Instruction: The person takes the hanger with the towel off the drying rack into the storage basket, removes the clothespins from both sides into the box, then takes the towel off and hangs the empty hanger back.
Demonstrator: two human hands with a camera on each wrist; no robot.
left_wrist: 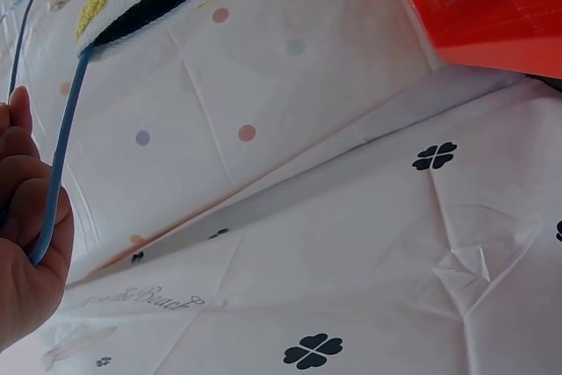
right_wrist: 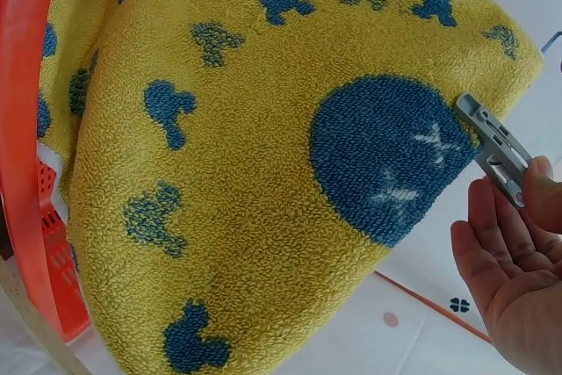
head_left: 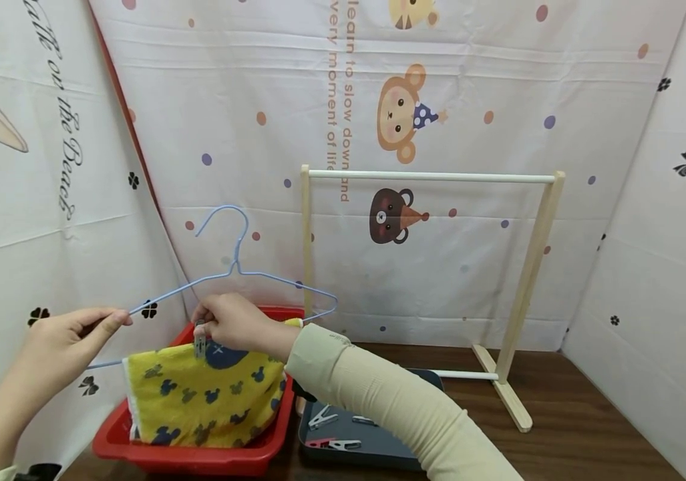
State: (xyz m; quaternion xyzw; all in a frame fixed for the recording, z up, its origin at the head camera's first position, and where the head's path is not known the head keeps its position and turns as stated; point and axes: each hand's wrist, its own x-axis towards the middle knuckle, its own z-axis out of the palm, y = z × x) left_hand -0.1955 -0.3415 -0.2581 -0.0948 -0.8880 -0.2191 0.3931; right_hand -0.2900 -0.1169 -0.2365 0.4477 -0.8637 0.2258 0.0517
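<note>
In the head view my left hand (head_left: 72, 344) grips a blue wire hanger (head_left: 276, 278) near its left end, hook upward. A yellow towel (head_left: 198, 401) with blue mouse-head shapes is draped over the hanger's bottom bar and hangs into the red basket. At the towel's top fold, my right hand (head_left: 237, 324) pinches a grey clothespin (head_left: 200, 344) between thumb and fingers. Seen from the right wrist, the clothespin's tip (right_wrist: 470, 107) overlaps the fold beside a large blue round patch (right_wrist: 378, 155). The left wrist view has the hanger wire (left_wrist: 66, 142) running through the left hand's curled fingers.
The red basket (head_left: 180, 459) stands below the towel. Right of it lies a dark tray (head_left: 312, 454) holding several clothespins (head_left: 343, 444), partly hidden by the right sleeve. Behind, a wooden rack with a white top rail (head_left: 427, 176) stands on the brown table (head_left: 583, 427). Printed cloths surround the table.
</note>
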